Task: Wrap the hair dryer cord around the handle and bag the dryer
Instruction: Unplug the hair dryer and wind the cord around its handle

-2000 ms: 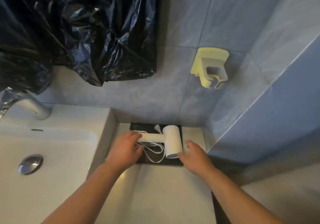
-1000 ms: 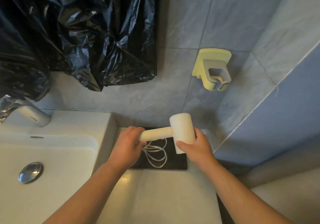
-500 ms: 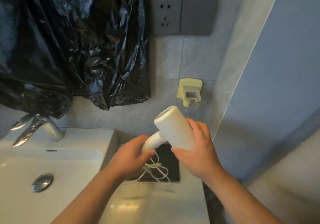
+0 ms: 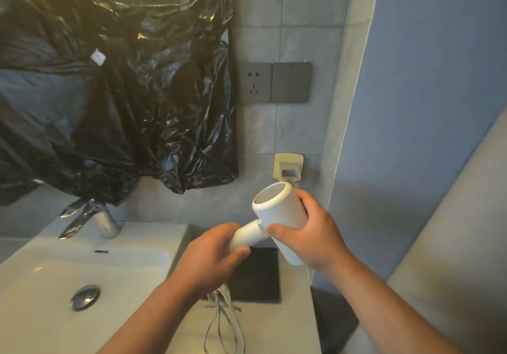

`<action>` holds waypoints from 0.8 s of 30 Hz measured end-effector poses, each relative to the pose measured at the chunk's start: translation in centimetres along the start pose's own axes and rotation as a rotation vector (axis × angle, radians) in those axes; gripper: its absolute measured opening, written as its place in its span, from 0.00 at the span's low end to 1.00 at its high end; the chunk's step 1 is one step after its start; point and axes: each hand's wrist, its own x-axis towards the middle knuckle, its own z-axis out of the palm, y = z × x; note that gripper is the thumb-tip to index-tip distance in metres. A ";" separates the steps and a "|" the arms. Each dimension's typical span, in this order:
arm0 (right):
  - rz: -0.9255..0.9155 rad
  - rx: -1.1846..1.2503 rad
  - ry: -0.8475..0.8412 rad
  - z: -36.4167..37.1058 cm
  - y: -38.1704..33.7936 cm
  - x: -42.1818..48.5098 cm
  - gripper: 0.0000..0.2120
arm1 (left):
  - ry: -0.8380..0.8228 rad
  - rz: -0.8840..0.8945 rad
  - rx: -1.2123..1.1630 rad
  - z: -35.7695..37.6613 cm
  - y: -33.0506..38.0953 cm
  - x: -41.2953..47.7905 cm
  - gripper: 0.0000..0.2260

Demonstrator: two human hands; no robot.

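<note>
Cord (image 4: 219, 297) loops beyond bottom edge

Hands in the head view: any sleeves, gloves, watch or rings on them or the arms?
The left hand and right hand are bare, without gloves, rings or watch; the left forearm and right forearm are bare to the frame's edge, no sleeve in view.

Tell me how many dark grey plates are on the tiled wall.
2, touching side by side above the yellow holder: the left plate has socket holes, the right plate is blank. The black plastic could hide more.
</note>
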 end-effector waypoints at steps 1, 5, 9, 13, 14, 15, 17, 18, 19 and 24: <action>-0.011 0.008 0.013 -0.1 -0.2 -0.4 0.31 | 0.003 -0.006 -0.002 -0.1 0.4 -0.2 0.10; -0.051 0.027 0.023 -0.5 -0.9 -1.7 0.33 | -0.006 -0.018 0.005 -0.9 1.5 -1.2 0.10; -0.067 0.021 -0.068 -1.2 -2.0 -2.2 0.31 | 0.005 0.018 0.047 -1.8 1.8 -1.9 0.12; -0.045 0.040 -0.097 -1.3 -3.4 -2.4 0.30 | 0.014 0.052 0.057 -2.7 1.3 -1.9 0.21; -0.041 0.043 -0.090 -1.2 -3.7 -2.2 0.29 | 0.016 0.064 0.050 -2.8 1.1 -1.8 0.24; -0.037 0.044 -0.082 -0.9 -3.9 -2.0 0.28 | 0.015 0.074 0.043 -2.9 0.8 -1.6 0.26; -0.026 0.057 -0.065 -0.6 -4.4 -1.9 0.27 | 0.017 0.085 0.040 -3.1 0.5 -1.4 0.24; -0.024 0.062 -0.052 -0.3 -4.6 -1.7 0.27 | 0.020 0.089 0.034 -3.3 0.1 -1.3 0.21; -0.024 0.066 -0.040 0.0 -4.8 -1.6 0.27 | 0.029 0.095 0.028 -3.5 -0.2 -1.2 0.18; -0.052 0.089 0.026 1.5 -6.0 -1.3 0.27 | 0.070 0.134 -0.023 -4.2 -1.9 -0.3 0.18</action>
